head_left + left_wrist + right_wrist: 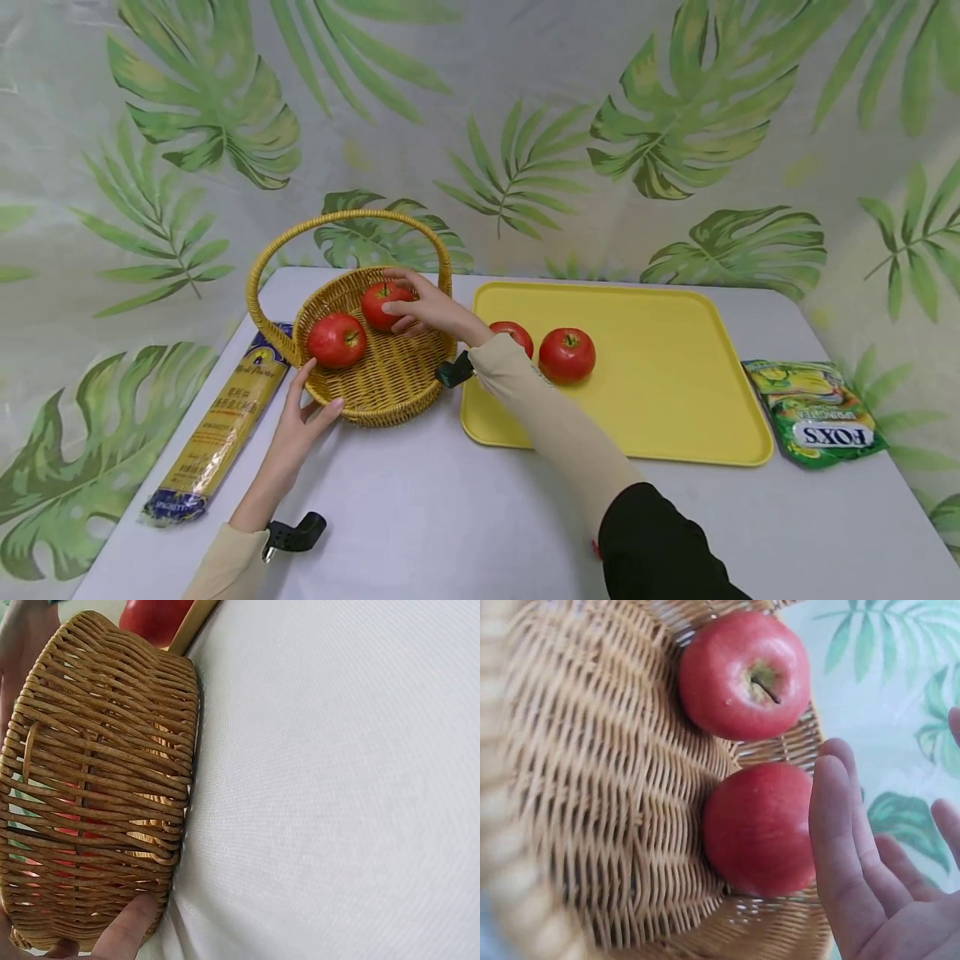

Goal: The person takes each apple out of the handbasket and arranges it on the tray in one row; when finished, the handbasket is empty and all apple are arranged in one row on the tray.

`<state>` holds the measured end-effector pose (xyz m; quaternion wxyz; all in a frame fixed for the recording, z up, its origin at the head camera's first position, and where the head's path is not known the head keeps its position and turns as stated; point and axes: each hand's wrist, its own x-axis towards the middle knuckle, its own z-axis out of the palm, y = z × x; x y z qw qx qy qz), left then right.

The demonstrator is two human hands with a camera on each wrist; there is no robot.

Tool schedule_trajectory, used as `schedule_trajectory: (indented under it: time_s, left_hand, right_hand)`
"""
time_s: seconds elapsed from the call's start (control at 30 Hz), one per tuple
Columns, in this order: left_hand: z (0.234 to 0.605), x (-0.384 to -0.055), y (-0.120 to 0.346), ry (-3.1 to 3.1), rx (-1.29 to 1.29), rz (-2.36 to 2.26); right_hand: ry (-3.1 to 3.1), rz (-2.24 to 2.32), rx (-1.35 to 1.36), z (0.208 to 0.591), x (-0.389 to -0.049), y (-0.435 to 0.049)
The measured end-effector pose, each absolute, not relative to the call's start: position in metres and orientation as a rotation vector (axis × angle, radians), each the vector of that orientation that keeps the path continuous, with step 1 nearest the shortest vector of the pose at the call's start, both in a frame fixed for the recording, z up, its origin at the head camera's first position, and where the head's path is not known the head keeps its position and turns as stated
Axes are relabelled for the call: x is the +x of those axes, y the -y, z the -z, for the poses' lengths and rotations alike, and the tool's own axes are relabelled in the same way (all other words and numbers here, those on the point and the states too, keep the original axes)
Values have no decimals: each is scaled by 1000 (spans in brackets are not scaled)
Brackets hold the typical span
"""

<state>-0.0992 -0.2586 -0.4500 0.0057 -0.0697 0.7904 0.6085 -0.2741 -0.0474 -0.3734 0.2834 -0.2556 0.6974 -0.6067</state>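
A wicker basket with a tall hoop handle stands on the table, tipped toward me in the head view. Two red apples lie in it, one at the left and one at the back. My left hand holds the basket's near left side, its thumb against the outer weave. Inside the basket, my right hand is at the back apple. In the right wrist view its thumb and fingers are extended, with the thumb right beside that apple.
A yellow tray lies right of the basket, bearing two more apples, one partly hidden by my right arm. A spaghetti packet lies to the left, partly behind the basket. A green Fox's bag sits at the far right.
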Motion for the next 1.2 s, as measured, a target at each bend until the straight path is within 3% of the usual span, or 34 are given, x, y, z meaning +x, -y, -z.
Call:
schedule_trajectory:
  time_s: [1.2]
  left_hand:
    - [448,-101,259,-2462,-243,-1904]
  right_hand:
    - [-1606,1952,23,412,-286,96]
